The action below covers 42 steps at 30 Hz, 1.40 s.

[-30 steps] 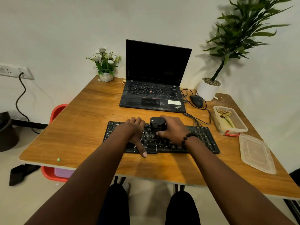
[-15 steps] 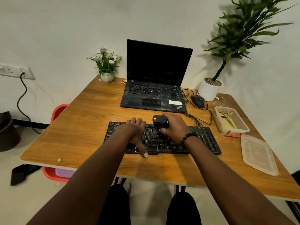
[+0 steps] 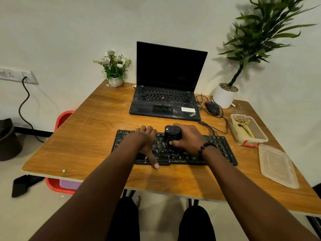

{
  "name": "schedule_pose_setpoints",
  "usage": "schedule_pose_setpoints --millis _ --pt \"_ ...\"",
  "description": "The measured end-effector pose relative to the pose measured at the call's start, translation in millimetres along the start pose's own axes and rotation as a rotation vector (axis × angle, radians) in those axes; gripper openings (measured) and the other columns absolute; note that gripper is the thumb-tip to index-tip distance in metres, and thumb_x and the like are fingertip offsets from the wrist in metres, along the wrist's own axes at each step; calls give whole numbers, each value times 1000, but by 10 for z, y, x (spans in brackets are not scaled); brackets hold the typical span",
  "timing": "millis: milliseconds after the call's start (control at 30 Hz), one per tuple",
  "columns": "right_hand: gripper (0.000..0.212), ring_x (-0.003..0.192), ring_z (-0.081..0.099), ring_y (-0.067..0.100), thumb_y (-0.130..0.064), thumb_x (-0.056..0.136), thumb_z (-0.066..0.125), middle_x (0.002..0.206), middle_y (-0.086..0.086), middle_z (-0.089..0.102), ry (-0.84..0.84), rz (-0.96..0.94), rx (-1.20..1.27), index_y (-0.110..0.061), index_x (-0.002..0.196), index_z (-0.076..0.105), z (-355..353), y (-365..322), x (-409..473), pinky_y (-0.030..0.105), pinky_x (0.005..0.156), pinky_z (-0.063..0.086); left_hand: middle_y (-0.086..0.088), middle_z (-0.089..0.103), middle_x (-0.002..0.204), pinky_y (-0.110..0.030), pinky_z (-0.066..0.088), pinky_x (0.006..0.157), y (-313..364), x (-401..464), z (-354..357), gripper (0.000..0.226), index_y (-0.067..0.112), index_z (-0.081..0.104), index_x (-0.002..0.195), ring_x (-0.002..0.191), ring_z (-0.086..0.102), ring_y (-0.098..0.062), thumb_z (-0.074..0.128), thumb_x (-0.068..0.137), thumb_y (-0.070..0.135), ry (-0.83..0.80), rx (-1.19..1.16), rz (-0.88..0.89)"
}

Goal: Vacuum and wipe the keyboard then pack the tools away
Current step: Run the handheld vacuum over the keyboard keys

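Right hand (image 3: 189, 139) grips the mini vacuum (image 3: 172, 134) atop the keyboard (image 3: 220, 148).

Black keyboard (image 3: 218, 150) lies flat across the table's near half, dusty keys up, under both hands. Small black desktop vacuum (image 3: 172, 134) stands upright on the keys near the middle, wrapped by the right hand's (image 3: 188, 139) fingers, just right of the left hand's (image 3: 145, 141) flat fingers.
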State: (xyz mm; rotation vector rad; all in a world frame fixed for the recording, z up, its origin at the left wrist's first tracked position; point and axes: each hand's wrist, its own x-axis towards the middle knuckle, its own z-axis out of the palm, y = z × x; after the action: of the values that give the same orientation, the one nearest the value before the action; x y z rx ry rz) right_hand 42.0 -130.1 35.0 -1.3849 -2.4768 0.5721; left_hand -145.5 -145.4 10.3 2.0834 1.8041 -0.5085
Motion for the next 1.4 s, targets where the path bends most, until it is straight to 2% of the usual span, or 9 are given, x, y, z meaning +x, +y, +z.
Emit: schedule_pose_setpoints --millis 333,467,600,733,867,1000,1100,1233,1400 --pt "40 96 61 14 -21 73 80 103 -3 67 70 34 8 -19 107 59 -2 -17 109 29 80 52 -5 6 162 -59 24 118 -6 7 7 147 16 4 156 148 8 -37 83 47 75 4 -9 3" --pt "39 91 61 11 -23 73 80 97 -7 66 27 11 47 -21 105 59 7 -25 99 21 71 48 -4 5 162 -58 23 118 -9 3 5 147 17 2 157 149 7 -37 84 48 74 5 -15 5" --pt "35 94 60 15 -20 73 80 100 -2 67 110 40 -35 -18 100 57 33 12 146 31 78 51 -5 2 163 -58 22 119 -8 8 6 149 17 -1 157 149 4 -37 83 49 75 -3 -14 2" --pt "34 87 61 10 -24 73 80 92 -9 65 22 9 50 -21 100 59 27 18 115 18 67 45 -5 3 163 -59 23 118 -25 17 16 149 18 1 157 149 6 -36 83 48 75 -2 -21 4" --pt "35 91 60 14 -20 73 79 98 -3 66 94 26 -19 -18 101 58 14 19 157 27 75 49 -4 4 162 -59 25 117 -15 11 14 148 18 2 157 148 8 -36 84 47 75 4 -16 5" --pt "36 91 61 11 -23 73 80 97 -7 66 12 14 50 -23 102 58 32 8 145 17 67 43 -3 1 163 -62 25 116 -43 49 36 152 21 0 157 149 3 -37 83 42 78 -8 -37 -9" --pt "35 95 59 15 -20 74 79 101 -2 65 80 21 -57 -20 101 56 27 -5 174 22 72 44 -4 0 163 -61 24 117 -28 42 21 151 20 -1 157 149 3 -36 83 45 77 -14 -18 -2" --pt "32 88 60 13 -21 74 79 92 -6 65 22 -15 -19 -24 95 55 58 -37 182 18 63 41 -3 1 163 -57 21 120 -25 -5 3 146 17 0 157 149 4 -35 83 51 74 -1 -16 13" --pt "41 89 57 9 -21 75 79 97 -9 61 116 31 43 -20 109 57 15 -23 189 15 67 43 -4 -7 165 -60 18 120 -75 0 -10 149 18 -6 158 151 -3 -36 82 52 75 -22 -27 41"
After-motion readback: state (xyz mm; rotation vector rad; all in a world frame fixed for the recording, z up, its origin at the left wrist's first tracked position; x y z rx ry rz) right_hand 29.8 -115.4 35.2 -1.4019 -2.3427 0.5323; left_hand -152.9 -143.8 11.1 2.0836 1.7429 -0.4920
